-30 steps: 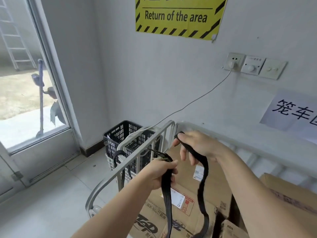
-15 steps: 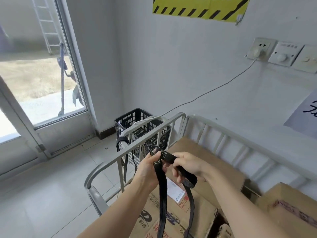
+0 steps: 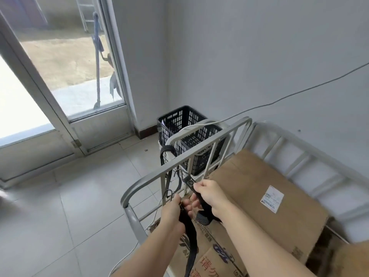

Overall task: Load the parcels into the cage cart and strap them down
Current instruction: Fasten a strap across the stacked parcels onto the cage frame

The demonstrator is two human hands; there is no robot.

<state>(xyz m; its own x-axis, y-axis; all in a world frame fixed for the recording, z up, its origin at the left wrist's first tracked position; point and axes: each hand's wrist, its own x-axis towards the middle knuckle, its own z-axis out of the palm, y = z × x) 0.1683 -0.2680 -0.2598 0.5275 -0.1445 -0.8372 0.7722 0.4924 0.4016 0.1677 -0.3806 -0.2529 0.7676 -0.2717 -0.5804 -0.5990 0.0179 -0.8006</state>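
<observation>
Head view: I'm looking down at the near-left corner of the cage cart (image 3: pixel 180 163). Parcels (image 3: pixel 259 192) are already sitting inside, flat brown cartons filling the bed to the right of the side rail, so I'm reading this as the strapping stage. Both hands are working the black strap (image 3: pixel 192 246) right at the rail, probably because that's where it's anchoring. Left hand (image 3: pixel 172 213) is gripping the webbing, fingers curled round it, with a wire hook (image 3: pixel 168 193) poking up just beside the knuckles. I can't tell whether the hook is catching on a bar. Right hand (image 3: pixel 212 198) is pinching the strap just below its stitched end, thumb and fingers clamped on it, and slack is bunching under the palm. The loose tail is hanging down over the near cartons. Another black loop (image 3: pixel 164 154) is hanging just beyond the rail, beside a black crate (image 3: pixel 186 120) standing on the floor outside the cart.
</observation>
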